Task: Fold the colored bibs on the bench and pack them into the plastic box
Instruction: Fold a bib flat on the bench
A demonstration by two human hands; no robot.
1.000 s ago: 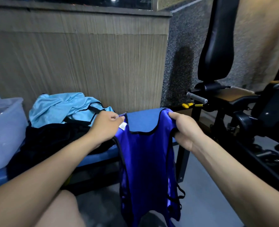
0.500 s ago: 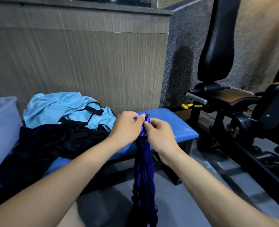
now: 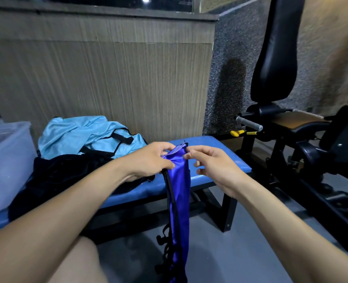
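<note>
At the far left edge of the counter (image 3: 226,160) stands the plastic box (image 3: 8,160), translucent and cut off by the frame, so its inside cannot be made out. Just right of it a black garment (image 3: 67,178) lies crumpled across the counter's front edge, with a light blue bib (image 3: 77,135) heaped behind it toward the back edge, a black strap showing on top. The left hand (image 3: 148,160) is in front of the counter's front edge, its fingers (image 3: 167,147) curled round the top of the dark blue bib (image 3: 179,190), which is gathered into a narrow band. The band hangs straight down, long axis vertical, top end at the hands and lower end running out of the bottom of the frame, so its full length is hidden; black trim and loops run down its left side. The right hand (image 3: 213,170) is just beside the bib's top on the right, fingers loosely bent and released, fingertips near the cloth but whether they touch it is hard to tell. A bare knee fills the lower left and hides the floor there. The right end of the counter is blue padding on a black frame. Further right, well apart, stands a black gym machine (image 3: 281,58) with a tall backrest, a grey handle and a yellow pin (image 3: 237,133).
</note>
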